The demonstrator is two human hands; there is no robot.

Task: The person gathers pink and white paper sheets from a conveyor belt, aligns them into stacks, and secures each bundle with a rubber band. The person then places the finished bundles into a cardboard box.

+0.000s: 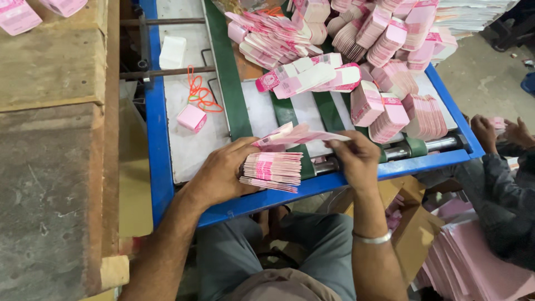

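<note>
Cropping out at the top edge, the big heap of pink bundles (379, 33) is spilling over the blue-framed table (159, 139); prints too small to make out. Green belts (228, 83) are running under it, partly hidden. Co-worker's hands (501, 131) at right, contents unclear. Left hand (223, 170) is clamping a stack of pink flat cartons (273, 170) at the table's near edge. Right hand (356, 156) is pinching the top pink carton (304, 135), lifting it. One small pink box (192, 118) is lying beside an orange cord (199, 92).
</note>
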